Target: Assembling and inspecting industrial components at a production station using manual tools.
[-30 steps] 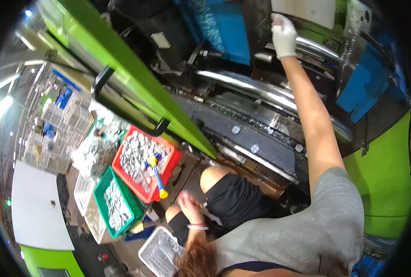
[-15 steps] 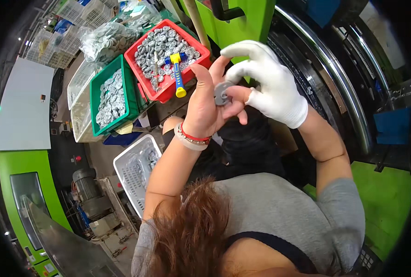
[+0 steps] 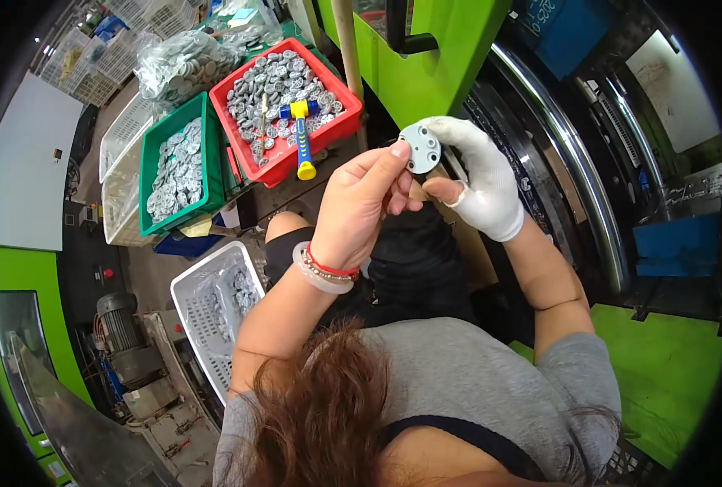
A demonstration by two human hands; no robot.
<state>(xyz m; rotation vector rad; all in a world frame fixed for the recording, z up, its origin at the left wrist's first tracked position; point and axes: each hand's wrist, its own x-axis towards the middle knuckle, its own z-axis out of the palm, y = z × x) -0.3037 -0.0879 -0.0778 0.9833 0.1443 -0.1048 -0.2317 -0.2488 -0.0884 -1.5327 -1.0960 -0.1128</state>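
Observation:
My left hand [image 3: 354, 199], bare with bracelets at the wrist, pinches a round grey disc [image 3: 420, 148] between thumb and fingers. Several small holes show in the disc's flat face, which is tilted up toward me. To the right is my right hand [image 3: 482, 174], in a white glove that leaves the thumb bare. Its gloved fingers curve over by the disc's upper right rim, while the thumb stays apart, lower down. Whether those fingertips touch the rim is hard to make out.
A red tray [image 3: 273, 172] of small grey discs holds a yellow-and-blue hammer [image 3: 301, 138]. Left of it stands a green tray [image 3: 213, 154] of similar discs. A plastic bag of discs [image 3: 184, 69] lies behind. A white basket [image 3: 190, 302] sits lower left; green machinery [image 3: 450, 61] rises close ahead.
The disc has moved up and right and now shows its holed face. My left thumb has closed onto it. My right thumb has come off the disc.

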